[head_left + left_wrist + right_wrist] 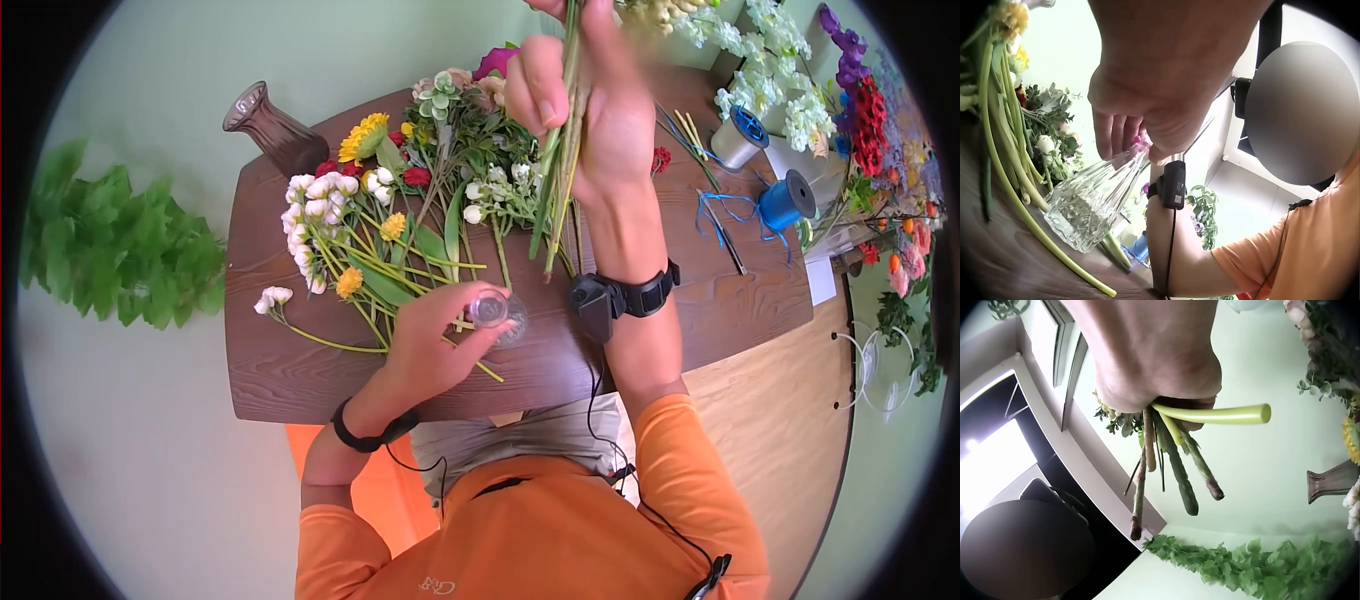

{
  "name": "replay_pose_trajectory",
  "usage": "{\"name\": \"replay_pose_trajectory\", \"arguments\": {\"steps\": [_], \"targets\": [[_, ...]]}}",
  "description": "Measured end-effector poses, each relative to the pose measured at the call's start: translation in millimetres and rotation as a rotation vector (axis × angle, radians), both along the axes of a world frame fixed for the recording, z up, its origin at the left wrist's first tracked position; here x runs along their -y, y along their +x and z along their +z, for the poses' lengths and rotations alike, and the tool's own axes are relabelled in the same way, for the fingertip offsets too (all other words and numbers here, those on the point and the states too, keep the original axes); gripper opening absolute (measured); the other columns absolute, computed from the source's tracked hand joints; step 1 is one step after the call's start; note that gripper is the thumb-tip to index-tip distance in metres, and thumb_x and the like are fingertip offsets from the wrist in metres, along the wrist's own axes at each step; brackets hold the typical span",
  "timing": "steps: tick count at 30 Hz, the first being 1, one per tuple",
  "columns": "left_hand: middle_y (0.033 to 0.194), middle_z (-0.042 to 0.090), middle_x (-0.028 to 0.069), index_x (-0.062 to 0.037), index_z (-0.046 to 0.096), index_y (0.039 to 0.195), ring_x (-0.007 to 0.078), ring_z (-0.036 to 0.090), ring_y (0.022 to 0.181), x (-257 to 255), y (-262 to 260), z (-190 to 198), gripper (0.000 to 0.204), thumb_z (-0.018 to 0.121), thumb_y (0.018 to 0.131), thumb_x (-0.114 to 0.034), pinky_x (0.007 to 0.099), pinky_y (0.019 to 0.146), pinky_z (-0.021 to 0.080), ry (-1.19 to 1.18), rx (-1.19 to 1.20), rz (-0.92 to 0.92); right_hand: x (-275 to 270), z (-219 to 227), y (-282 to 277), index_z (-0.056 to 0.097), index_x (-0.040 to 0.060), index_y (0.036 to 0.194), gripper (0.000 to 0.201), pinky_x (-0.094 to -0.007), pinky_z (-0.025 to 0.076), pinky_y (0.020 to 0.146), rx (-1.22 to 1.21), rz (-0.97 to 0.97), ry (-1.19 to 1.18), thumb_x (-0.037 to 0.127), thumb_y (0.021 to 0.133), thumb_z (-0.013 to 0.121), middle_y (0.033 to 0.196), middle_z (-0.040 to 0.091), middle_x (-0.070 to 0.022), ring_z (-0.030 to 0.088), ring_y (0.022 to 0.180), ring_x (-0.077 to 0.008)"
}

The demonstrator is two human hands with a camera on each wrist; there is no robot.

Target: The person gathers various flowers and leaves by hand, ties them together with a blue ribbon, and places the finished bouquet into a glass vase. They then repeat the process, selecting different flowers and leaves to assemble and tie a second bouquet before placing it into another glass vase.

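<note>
In the head view the left hand (430, 340) grips a clear glass vase (512, 322) by its neck near the table's front edge. The left wrist view shows the ribbed glass vase (1088, 203) tilted, with the fingers of the left hand (1147, 106) round its narrow top. Raised above the table, the right hand (605, 120) holds a bundle of green and brown stems (560, 170). From below the right hand (1160, 369), the cut stem ends (1182, 481) fan out in the right wrist view. The bundle's flower heads are mostly out of view.
White, yellow and red flowers (320, 205) lie over the left and middle of the wooden table (290, 380). A purple-brown vase (280, 130) stands at the back left. Blue ribbon spools (785, 203), scissors (722, 240) and loose stems lie on the right. Leafy greenery (120, 240) hangs left.
</note>
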State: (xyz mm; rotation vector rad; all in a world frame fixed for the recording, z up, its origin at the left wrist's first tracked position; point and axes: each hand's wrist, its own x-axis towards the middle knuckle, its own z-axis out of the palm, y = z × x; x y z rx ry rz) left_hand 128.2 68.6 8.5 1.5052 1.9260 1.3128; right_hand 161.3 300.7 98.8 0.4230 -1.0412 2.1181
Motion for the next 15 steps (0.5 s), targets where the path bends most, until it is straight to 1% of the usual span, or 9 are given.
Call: {"name": "replay_pose_trajectory", "arguments": {"steps": [4, 6, 7, 9, 11, 12, 13, 14, 15], "targets": [[0.106, 0.076, 0.0103, 0.0013, 0.07, 0.111, 0.0169, 0.073, 0.095, -1, -6, -1, 0.029, 0.078, 0.083, 0.0, 0.0277, 0.085, 0.055, -0.01, 0.018, 0.043, 3, 2, 1, 0.051, -0.0017, 0.128, 0.049, -0.0277, 0.04, 0.045, 0.035, -0.008, -0.041, 0.038, 0.114, 0.026, 0.051, 0.046, -0.0061, 0.045, 0.043, -0.0188], [0.106, 0.076, 0.0103, 0.0015, 0.07, 0.111, 0.017, 0.073, 0.095, -2, -6, -1, 0.029, 0.078, 0.083, -0.001, 0.0276, 0.085, 0.055, 0.003, 0.002, 0.053, 9, 9, 5, 0.05, -0.004, 0.128, 0.052, -0.0271, 0.039, 0.042, 0.132, -0.118, -0.027, 0.041, 0.114, 0.027, 0.051, 0.045, -0.0058, 0.043, 0.04, -0.0174], [0.105, 0.076, 0.0104, 0.0016, 0.07, 0.111, 0.0171, 0.073, 0.095, -2, -6, -1, 0.029, 0.078, 0.084, -0.001, 0.0274, 0.085, 0.055, 0.018, -0.016, 0.062, 12, 12, 8, 0.05, -0.004, 0.128, 0.052, -0.0271, 0.039, 0.042, 0.133, -0.119, -0.027, 0.041, 0.114, 0.027, 0.051, 0.045, -0.0058, 0.043, 0.04, -0.0174], [0.104, 0.076, 0.0099, 0.002, 0.069, 0.112, 0.0169, 0.073, 0.095, -1, -5, -5, 0.03, 0.079, 0.083, -0.001, 0.0276, 0.085, 0.055, 0.042, -0.036, 0.045, 18, 18, 12, 0.048, -0.0066, 0.129, 0.056, -0.0262, 0.038, 0.039, 0.274, -0.268, 0.069, 0.043, 0.113, 0.029, 0.05, 0.045, -0.0051, 0.041, 0.037, -0.0156], [0.103, 0.076, 0.0094, 0.0023, 0.069, 0.114, 0.0166, 0.073, 0.094, 1, -7, -11, 0.032, 0.079, 0.083, -0.001, 0.0277, 0.086, 0.055, 0.07, -0.062, 0.033, 20, 20, 11, 0.047, -0.0074, 0.131, 0.057, -0.0257, 0.037, 0.038, 0.287, -0.306, 0.098, 0.044, 0.113, 0.029, 0.049, 0.045, -0.0047, 0.041, 0.037, -0.0147], [0.107, 0.076, 0.0104, 0.0024, 0.067, 0.117, 0.0175, 0.072, 0.096, 2, -7, -14, 0.037, 0.08, 0.083, -0.002, 0.0283, 0.086, 0.055, 0.046, -0.063, 0.023, 22, 21, 11, 0.046, -0.0082, 0.132, 0.059, -0.0252, 0.036, 0.037, 0.302, -0.346, 0.123, 0.045, 0.113, 0.03, 0.049, 0.044, -0.0043, 0.041, 0.036, -0.0138], [0.111, 0.075, 0.0115, 0.0024, 0.066, 0.12, 0.0183, 0.072, 0.098, 4, -7, -14, 0.041, 0.081, 0.082, -0.003, 0.0288, 0.087, 0.055, 0.023, -0.065, 0.015, 24, 21, 10, 0.046, -0.0082, 0.132, 0.059, -0.0252, 0.036, 0.037, 0.297, -0.341, 0.127, 0.045, 0.113, 0.03, 0.049, 0.044, -0.0043, 0.041, 0.036, -0.0138], [0.111, 0.075, 0.0115, 0.0024, 0.066, 0.12, 0.0183, 0.072, 0.098, 5, -5, -13, 0.041, 0.081, 0.082, -0.003, 0.0288, 0.087, 0.055, 0.03, -0.069, 0.022, 28, 18, 9, 0.048, -0.0062, 0.132, 0.058, -0.0248, 0.035, 0.038, 0.307, -0.415, 0.166, 0.046, 0.112, 0.032, 0.049, 0.043, -0.0027, 0.039, 0.037, -0.0125], [0.117, 0.072, 0.0131, 0.0019, 0.064, 0.123, 0.0197, 0.071, 0.103, 5, -3, -11, 0.044, 0.08, 0.082, -0.003, 0.0293, 0.088, 0.055, 0.058, -0.054, 0.033, 31, 16, 8, 0.05, -0.0042, 0.132, 0.057, -0.0245, 0.034, 0.039, 0.313, -0.49, 0.206, 0.047, 0.112, 0.034, 0.05, 0.041, -0.001, 0.038, 0.038, -0.0111]]}}
